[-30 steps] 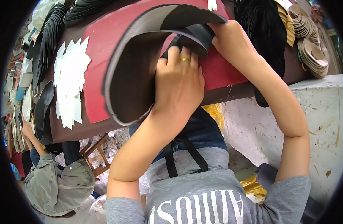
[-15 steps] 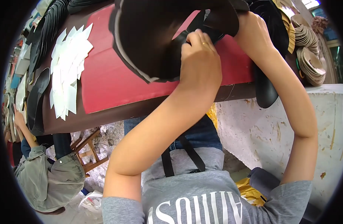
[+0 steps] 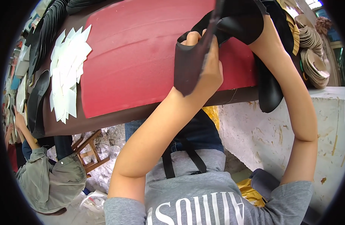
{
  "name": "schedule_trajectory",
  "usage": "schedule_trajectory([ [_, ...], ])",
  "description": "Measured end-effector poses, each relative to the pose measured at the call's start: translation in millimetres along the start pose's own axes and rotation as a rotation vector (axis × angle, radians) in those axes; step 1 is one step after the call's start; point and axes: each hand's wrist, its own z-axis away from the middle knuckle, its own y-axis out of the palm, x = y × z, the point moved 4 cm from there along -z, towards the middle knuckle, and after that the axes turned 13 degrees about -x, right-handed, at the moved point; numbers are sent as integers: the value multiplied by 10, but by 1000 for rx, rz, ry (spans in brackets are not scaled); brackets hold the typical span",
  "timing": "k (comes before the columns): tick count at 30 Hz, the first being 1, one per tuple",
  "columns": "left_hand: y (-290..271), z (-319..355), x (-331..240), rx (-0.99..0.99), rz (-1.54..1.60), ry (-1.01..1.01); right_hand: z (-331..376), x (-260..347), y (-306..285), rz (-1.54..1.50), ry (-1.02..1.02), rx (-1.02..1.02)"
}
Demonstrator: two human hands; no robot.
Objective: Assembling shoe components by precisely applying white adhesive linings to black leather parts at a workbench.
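A floppy black leather piece (image 3: 242,24) is held up above a red sheet (image 3: 135,56) on the brown-covered table. The fingers of my left hand (image 3: 211,69) are curled round part of it, and a dark flap hangs over the back of that hand and the wrist. On the right, the leather bends over my right hand (image 3: 267,37), which grips it from the far side. The fingertips of that hand are covered by the leather. Beside my right wrist, another smooth black piece (image 3: 270,92) hangs over the table's front edge.
Overlapping white pieces (image 3: 69,67) lie left of the red sheet. Stacked black pieces (image 3: 43,41) are farther left, and beige curved pieces (image 3: 315,67) stack at far right. A white block (image 3: 277,138) stands below. A co-worker (image 3: 54,176) is at the left.
The black leather has swung right and folded, uncovering much of the red sheet. Its flap now covers my left hand in part. My right hand has shifted slightly right.
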Motion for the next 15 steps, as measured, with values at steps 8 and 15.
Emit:
schedule_trajectory([
  [8,7,-72,-21,-84,6,128,196,380,-393,-60,-22,-180],
  [15,77,-138,12,51,-107,114,205,232,-346,-126,44,-255],
])
